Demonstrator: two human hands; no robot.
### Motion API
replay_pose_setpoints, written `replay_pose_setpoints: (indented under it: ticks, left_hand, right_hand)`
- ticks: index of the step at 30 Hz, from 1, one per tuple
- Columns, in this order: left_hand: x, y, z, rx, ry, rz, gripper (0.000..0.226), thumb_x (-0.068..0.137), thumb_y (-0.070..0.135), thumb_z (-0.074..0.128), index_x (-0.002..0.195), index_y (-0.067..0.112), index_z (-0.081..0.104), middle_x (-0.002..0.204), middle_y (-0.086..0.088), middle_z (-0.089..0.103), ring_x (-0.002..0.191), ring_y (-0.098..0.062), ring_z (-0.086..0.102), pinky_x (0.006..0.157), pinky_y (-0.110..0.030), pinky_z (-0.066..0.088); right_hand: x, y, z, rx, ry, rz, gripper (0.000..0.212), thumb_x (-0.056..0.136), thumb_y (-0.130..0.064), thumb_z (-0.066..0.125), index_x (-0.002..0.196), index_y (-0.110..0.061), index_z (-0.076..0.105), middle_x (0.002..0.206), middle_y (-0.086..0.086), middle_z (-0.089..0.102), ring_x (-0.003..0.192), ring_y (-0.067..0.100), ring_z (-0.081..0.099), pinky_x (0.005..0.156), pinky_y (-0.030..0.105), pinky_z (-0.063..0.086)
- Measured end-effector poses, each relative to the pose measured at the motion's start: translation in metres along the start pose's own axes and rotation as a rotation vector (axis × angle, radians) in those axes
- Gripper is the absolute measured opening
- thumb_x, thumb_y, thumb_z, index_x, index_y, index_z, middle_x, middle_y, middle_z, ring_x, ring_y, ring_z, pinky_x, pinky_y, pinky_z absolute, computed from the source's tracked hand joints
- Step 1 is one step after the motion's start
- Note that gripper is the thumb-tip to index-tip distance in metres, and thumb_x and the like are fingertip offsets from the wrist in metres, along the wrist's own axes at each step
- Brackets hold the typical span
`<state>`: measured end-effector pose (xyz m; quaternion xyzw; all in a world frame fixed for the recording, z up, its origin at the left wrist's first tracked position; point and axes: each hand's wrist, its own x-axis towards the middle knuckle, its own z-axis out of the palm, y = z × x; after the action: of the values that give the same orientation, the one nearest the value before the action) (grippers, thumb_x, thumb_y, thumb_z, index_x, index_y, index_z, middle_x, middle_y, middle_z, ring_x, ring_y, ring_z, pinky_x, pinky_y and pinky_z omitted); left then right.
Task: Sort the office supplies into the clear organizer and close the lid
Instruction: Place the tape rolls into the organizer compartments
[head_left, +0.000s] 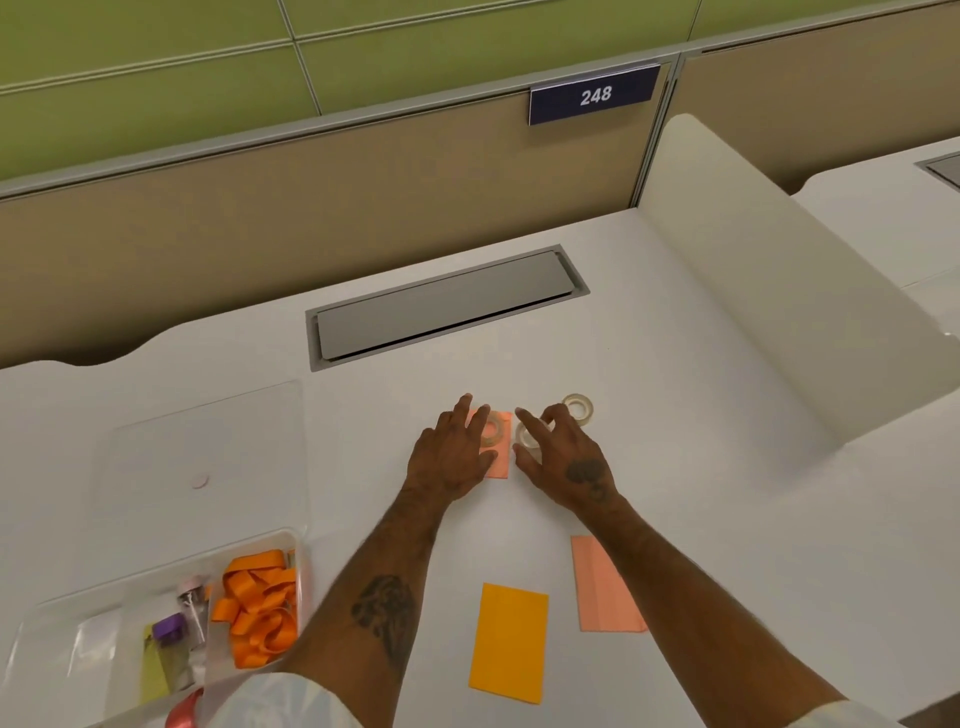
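Observation:
The clear organizer (62, 623) sits at the bottom left, holding orange ribbon (260, 608) and small bottles (179, 634). Its clear lid (208, 441) lies flat on the desk behind it. My left hand (449, 457) rests with spread fingers on a pink sticky pad (500, 462) and touches a clear tape roll (491, 434) lying on it. My right hand (563, 460) curls its fingers around a second tape roll (527, 439). A third tape roll (579, 406) lies just beyond. An orange pad (509, 642) and a pink pad (602, 587) lie nearer me.
A grey cable hatch (447, 306) is set into the white desk (675, 415) behind the hands. A white divider (769, 270) rises on the right, and a beige partition with a "248" sign (595, 96) closes the back.

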<state>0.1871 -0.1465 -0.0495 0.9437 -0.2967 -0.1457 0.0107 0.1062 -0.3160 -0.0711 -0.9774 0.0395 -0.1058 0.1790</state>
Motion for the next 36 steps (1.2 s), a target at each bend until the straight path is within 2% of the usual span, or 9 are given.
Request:
replay_pose_setpoints:
  ticks: [5,10,12,19,24,29,36]
  left_hand:
    - [0.012,0.01,0.004,0.028,-0.002,-0.014,0.071,0.095,0.051,0.046,0.152,0.031,0.01,0.159,-0.009,0.012,0.137,-0.033,0.033,0.104,-0.048,0.04]
    - [0.017,0.012,0.003,0.044,0.05,0.011,0.052,0.096,0.043,0.049,0.142,0.026,0.035,0.142,-0.007,0.04,0.122,-0.027,0.045,0.091,-0.041,0.049]
    - [0.015,0.012,0.0,0.028,0.064,0.018,0.05,0.095,0.041,0.052,0.14,0.024,0.039,0.137,-0.006,0.045,0.119,-0.026,0.047,0.089,-0.04,0.05]
    - [-0.017,-0.007,-0.017,-0.095,0.16,0.045,0.051,0.094,0.041,0.052,0.138,0.021,0.041,0.139,-0.003,0.044,0.121,-0.024,0.047,0.09,-0.038,0.047]
    - [-0.059,-0.033,-0.026,-0.219,0.25,0.023,0.049,0.093,0.039,0.053,0.136,0.018,0.041,0.133,-0.005,0.05,0.115,-0.025,0.048,0.089,-0.039,0.047]
    - [-0.11,-0.062,-0.031,-0.21,0.288,0.0,0.051,0.096,0.043,0.046,0.141,0.021,0.037,0.134,-0.006,0.05,0.116,-0.024,0.049,0.091,-0.039,0.047]
    - [-0.186,-0.11,-0.033,-0.212,0.318,-0.042,0.049,0.094,0.042,0.05,0.138,0.022,0.042,0.136,-0.003,0.046,0.119,-0.023,0.047,0.094,-0.038,0.047]
  right_hand:
    - [-0.004,0.012,-0.002,0.012,0.075,-0.01,0.046,0.085,-0.044,0.059,0.122,-0.016,0.06,0.102,0.009,0.056,0.077,0.024,0.061,0.056,0.031,0.055]
    - [-0.008,0.02,-0.002,-0.013,0.08,-0.006,0.046,0.088,-0.047,0.054,0.12,-0.015,0.06,0.101,0.009,0.056,0.074,0.024,0.061,0.057,0.033,0.055]
    - [-0.01,0.02,-0.003,-0.016,0.074,0.0,0.046,0.089,-0.048,0.053,0.12,-0.015,0.06,0.101,0.01,0.057,0.074,0.024,0.061,0.057,0.032,0.055]
    - [-0.013,-0.001,-0.008,0.015,0.06,-0.052,0.043,0.088,-0.044,0.058,0.12,-0.015,0.058,0.104,0.011,0.056,0.078,0.023,0.061,0.058,0.031,0.056]
    - [-0.019,-0.036,-0.009,0.028,0.054,-0.103,0.043,0.088,-0.038,0.054,0.123,-0.013,0.056,0.113,0.014,0.059,0.09,0.028,0.062,0.066,0.031,0.054]
    - [-0.028,-0.085,-0.007,0.002,0.052,-0.165,0.045,0.086,-0.038,0.056,0.123,-0.013,0.058,0.112,0.015,0.062,0.088,0.029,0.064,0.066,0.032,0.055]
    - [-0.045,-0.163,0.002,0.035,0.059,-0.247,0.045,0.089,-0.04,0.053,0.129,-0.017,0.053,0.11,0.011,0.06,0.088,0.024,0.061,0.064,0.033,0.056]
